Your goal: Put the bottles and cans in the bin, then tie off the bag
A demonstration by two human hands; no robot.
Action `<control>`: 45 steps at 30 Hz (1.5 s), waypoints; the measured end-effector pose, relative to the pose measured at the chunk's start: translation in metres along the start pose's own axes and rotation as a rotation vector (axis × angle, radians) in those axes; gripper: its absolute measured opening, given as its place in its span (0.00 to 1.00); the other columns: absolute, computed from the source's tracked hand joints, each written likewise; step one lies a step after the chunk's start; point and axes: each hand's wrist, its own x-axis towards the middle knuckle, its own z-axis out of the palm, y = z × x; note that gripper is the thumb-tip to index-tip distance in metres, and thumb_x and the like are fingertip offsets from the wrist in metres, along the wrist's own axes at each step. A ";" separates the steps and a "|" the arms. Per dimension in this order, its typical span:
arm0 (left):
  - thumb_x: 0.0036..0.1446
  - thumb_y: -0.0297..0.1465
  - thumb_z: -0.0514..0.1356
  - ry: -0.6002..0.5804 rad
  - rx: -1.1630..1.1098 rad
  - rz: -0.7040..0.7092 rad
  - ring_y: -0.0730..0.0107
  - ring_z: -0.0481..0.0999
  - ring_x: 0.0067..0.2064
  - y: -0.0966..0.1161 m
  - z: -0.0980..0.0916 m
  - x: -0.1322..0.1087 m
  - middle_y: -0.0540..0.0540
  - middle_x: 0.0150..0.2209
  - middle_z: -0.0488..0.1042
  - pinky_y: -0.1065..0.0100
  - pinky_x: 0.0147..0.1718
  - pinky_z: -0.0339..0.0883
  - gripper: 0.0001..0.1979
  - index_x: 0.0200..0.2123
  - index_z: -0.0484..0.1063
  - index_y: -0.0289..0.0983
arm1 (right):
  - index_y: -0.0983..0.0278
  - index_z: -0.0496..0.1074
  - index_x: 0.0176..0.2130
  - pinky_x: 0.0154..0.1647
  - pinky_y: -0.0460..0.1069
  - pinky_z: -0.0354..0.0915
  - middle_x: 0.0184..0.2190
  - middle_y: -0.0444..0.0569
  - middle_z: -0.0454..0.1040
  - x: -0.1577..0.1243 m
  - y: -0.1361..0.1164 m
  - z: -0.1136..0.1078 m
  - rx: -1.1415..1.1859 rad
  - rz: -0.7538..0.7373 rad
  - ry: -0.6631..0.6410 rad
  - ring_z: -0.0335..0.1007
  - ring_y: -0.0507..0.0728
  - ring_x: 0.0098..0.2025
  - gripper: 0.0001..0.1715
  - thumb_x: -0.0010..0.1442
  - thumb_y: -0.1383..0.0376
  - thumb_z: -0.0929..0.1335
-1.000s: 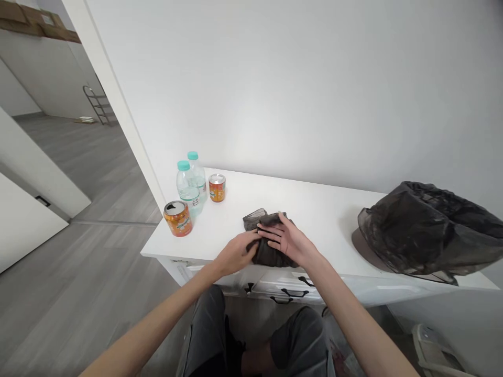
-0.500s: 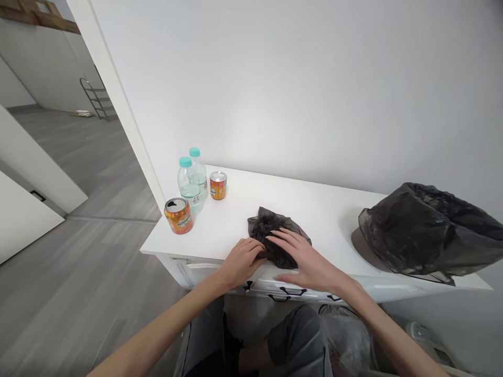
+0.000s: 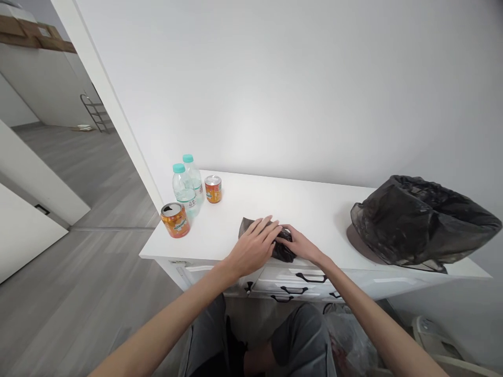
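A crumpled black plastic bag [image 3: 283, 254] lies near the front edge of the white cabinet top, mostly covered by my hands. Across its left part rests my left hand [image 3: 253, 247], palm down with fingers stretched out. My right hand [image 3: 301, 245] curls its fingers and thumb round the bag's right side, close to the left fingertips. The bag is bunched into a small, low bundle.
Left on the cabinet top stand an opened orange soda can [image 3: 175, 222], a second orange can [image 3: 213, 189] and two clear bottles [image 3: 184, 191] with teal caps. At right is a bin [image 3: 359, 244] lined with a black bag [image 3: 408, 225]. Drawer handles [image 3: 294, 289] stick out below.
My left hand has moved from the bag's near left edge onto its top and flattened. My right hand has shifted to the right side and curled in. The bag has become smaller.
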 end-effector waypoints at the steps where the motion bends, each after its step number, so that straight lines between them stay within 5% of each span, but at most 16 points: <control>1: 0.75 0.34 0.48 -0.072 0.021 0.043 0.50 0.55 0.77 -0.002 0.009 0.004 0.37 0.72 0.65 0.43 0.74 0.51 0.26 0.72 0.60 0.36 | 0.61 0.71 0.61 0.64 0.61 0.66 0.53 0.53 0.81 0.004 -0.002 0.000 -0.029 0.016 0.005 0.77 0.64 0.56 0.29 0.63 0.58 0.73; 6: 0.74 0.39 0.52 -0.269 0.071 0.032 0.40 0.56 0.76 -0.025 0.056 0.009 0.35 0.72 0.64 0.36 0.73 0.46 0.27 0.70 0.65 0.34 | 0.61 0.63 0.70 0.74 0.68 0.53 0.69 0.59 0.67 -0.008 -0.027 0.019 -0.321 -0.160 0.269 0.61 0.69 0.72 0.35 0.68 0.60 0.67; 9: 0.71 0.37 0.56 -0.278 0.051 0.046 0.41 0.55 0.76 -0.032 0.071 0.008 0.35 0.73 0.62 0.35 0.74 0.42 0.30 0.73 0.62 0.39 | 0.58 0.66 0.70 0.79 0.69 0.35 0.73 0.53 0.64 -0.019 -0.042 0.046 -0.367 -0.332 0.249 0.48 0.67 0.78 0.29 0.74 0.55 0.62; 11: 0.69 0.38 0.58 -0.291 0.035 0.052 0.40 0.54 0.76 -0.035 0.074 0.005 0.35 0.74 0.61 0.34 0.74 0.40 0.33 0.74 0.60 0.39 | 0.58 0.69 0.68 0.79 0.70 0.29 0.71 0.54 0.66 -0.020 -0.042 0.061 -0.339 -0.314 0.236 0.47 0.68 0.78 0.30 0.74 0.51 0.62; 16: 0.75 0.40 0.50 -0.226 -0.007 -0.010 0.49 0.53 0.77 -0.042 0.072 -0.002 0.42 0.74 0.62 0.39 0.74 0.44 0.28 0.74 0.60 0.42 | 0.61 0.68 0.69 0.78 0.72 0.27 0.73 0.57 0.62 -0.011 -0.005 0.066 -0.345 -0.117 0.342 0.44 0.69 0.79 0.37 0.74 0.44 0.56; 22: 0.76 0.45 0.49 -0.185 -0.033 -0.032 0.51 0.53 0.78 -0.052 0.066 -0.010 0.42 0.74 0.63 0.41 0.75 0.46 0.30 0.74 0.59 0.40 | 0.64 0.58 0.75 0.79 0.66 0.36 0.78 0.55 0.50 -0.005 0.028 0.051 -0.598 -0.098 0.260 0.39 0.64 0.80 0.39 0.77 0.51 0.49; 26: 0.76 0.45 0.48 -0.171 -0.019 -0.032 0.52 0.49 0.79 -0.067 0.059 -0.027 0.43 0.75 0.60 0.42 0.75 0.44 0.30 0.76 0.56 0.43 | 0.63 0.57 0.76 0.77 0.73 0.34 0.79 0.56 0.47 -0.015 0.023 0.065 -0.675 -0.089 0.290 0.35 0.69 0.81 0.38 0.77 0.49 0.51; 30: 0.76 0.46 0.46 -0.107 0.036 -0.158 0.52 0.46 0.79 -0.086 0.040 -0.052 0.42 0.78 0.54 0.42 0.75 0.46 0.31 0.77 0.53 0.43 | 0.55 0.55 0.77 0.75 0.78 0.30 0.80 0.52 0.40 -0.036 0.003 0.109 -0.654 -0.157 0.318 0.29 0.73 0.81 0.39 0.75 0.44 0.56; 34: 0.76 0.48 0.44 -0.049 0.114 -0.310 0.48 0.47 0.79 -0.094 0.027 -0.065 0.35 0.77 0.55 0.42 0.74 0.51 0.34 0.77 0.52 0.35 | 0.54 0.57 0.76 0.71 0.84 0.31 0.79 0.56 0.46 -0.030 -0.016 0.132 -0.554 -0.149 0.340 0.27 0.77 0.80 0.40 0.74 0.42 0.58; 37: 0.76 0.48 0.44 -0.038 0.148 -0.357 0.48 0.49 0.79 -0.093 0.028 -0.066 0.32 0.75 0.57 0.43 0.74 0.54 0.36 0.76 0.52 0.31 | 0.55 0.58 0.75 0.73 0.81 0.33 0.78 0.57 0.49 -0.002 -0.013 0.111 -0.485 -0.090 0.401 0.29 0.74 0.81 0.40 0.74 0.42 0.57; 45: 0.75 0.49 0.46 -0.054 0.197 -0.389 0.45 0.52 0.78 -0.089 0.031 -0.062 0.30 0.75 0.58 0.43 0.73 0.55 0.35 0.74 0.55 0.30 | 0.57 0.60 0.74 0.76 0.74 0.39 0.78 0.55 0.52 0.076 0.052 -0.004 -0.586 0.030 0.389 0.39 0.69 0.80 0.40 0.74 0.43 0.56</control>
